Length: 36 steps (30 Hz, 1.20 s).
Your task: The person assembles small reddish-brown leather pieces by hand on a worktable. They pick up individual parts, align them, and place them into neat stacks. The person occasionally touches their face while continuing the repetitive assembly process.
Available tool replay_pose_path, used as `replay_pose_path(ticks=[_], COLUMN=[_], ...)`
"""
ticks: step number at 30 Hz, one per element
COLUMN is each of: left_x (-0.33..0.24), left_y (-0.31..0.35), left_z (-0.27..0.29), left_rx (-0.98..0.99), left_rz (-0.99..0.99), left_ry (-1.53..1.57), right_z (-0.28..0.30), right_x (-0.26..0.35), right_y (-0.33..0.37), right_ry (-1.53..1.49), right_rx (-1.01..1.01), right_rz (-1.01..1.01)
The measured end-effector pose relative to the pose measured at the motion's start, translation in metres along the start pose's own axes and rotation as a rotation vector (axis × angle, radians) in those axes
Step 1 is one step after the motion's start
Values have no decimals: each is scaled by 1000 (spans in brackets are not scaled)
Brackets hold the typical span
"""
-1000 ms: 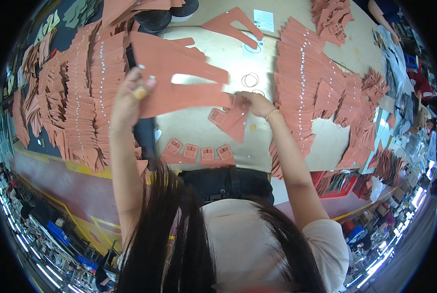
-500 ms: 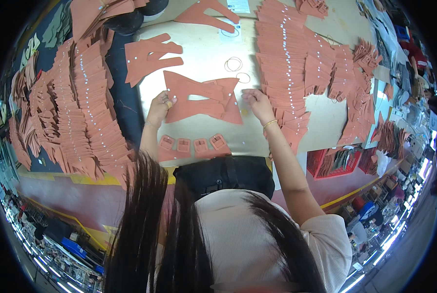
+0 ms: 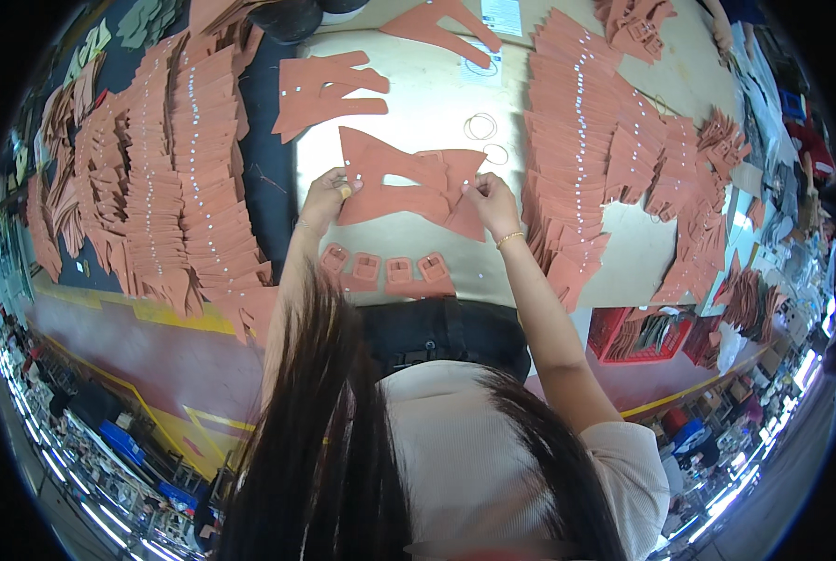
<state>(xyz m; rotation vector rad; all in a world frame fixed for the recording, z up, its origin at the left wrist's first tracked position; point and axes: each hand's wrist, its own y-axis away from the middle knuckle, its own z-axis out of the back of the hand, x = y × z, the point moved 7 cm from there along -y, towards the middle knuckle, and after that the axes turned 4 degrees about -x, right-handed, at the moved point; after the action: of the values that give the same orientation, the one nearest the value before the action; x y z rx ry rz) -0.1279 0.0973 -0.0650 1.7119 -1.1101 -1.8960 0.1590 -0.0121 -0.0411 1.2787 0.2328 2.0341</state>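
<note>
Two salmon-coloured forked panels (image 3: 366,164) lie in front of me with their prongs overlapping, leaving an oval gap between them. My left hand (image 3: 329,194) grips the left panel at its outer edge, and a small tan band shows on one finger. The right forked panel (image 3: 464,201) is pinched near its outer edge between the thumb and fingers of my right hand (image 3: 493,204). Closer to me is a row of several salmon pieces with square buckles (image 3: 398,269) on the table's near edge.
Long overlapping stacks of panels lie at the left (image 3: 203,178) and right (image 3: 572,150). Loose forked panels (image 3: 329,89) and thin rubber bands (image 3: 480,126) lie beyond my hands. A red crate (image 3: 614,338) stands below the table at right. Another person's hand (image 3: 721,33) shows at the far right.
My right hand has moved in from beside the panels and now pinches the right one. My left hand stays at the left edge. The whole view has shifted slightly.
</note>
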Motion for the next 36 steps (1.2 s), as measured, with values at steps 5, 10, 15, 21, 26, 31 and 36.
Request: replay_pose_path(ticks=[5, 10, 15, 21, 26, 31, 36], left_x=[2, 2, 1, -1, -1, 1, 1], left_y=[4, 11, 10, 3, -3, -5, -5], left_z=[16, 29, 36, 46, 44, 45, 46], left_rx=[-123, -149, -126, -135, -118, -141, -158], left_rz=[-52, 42, 90, 204, 240, 234, 226], left_ry=[-145, -356, -217, -118, -127, -122, -133], right_z=[32, 55, 12, -25, -24, -26, -25], right_x=[46, 78, 72, 13, 0, -2, -3], right_y=[4, -1, -6, -33, -43, -45, -48], right_ry=[32, -172, -615, -309, -374, -409, -374], right_rx=[-85, 60, 426, 302, 277, 233, 242], right_rz=[186, 145, -16, -273, -335, -368, -387])
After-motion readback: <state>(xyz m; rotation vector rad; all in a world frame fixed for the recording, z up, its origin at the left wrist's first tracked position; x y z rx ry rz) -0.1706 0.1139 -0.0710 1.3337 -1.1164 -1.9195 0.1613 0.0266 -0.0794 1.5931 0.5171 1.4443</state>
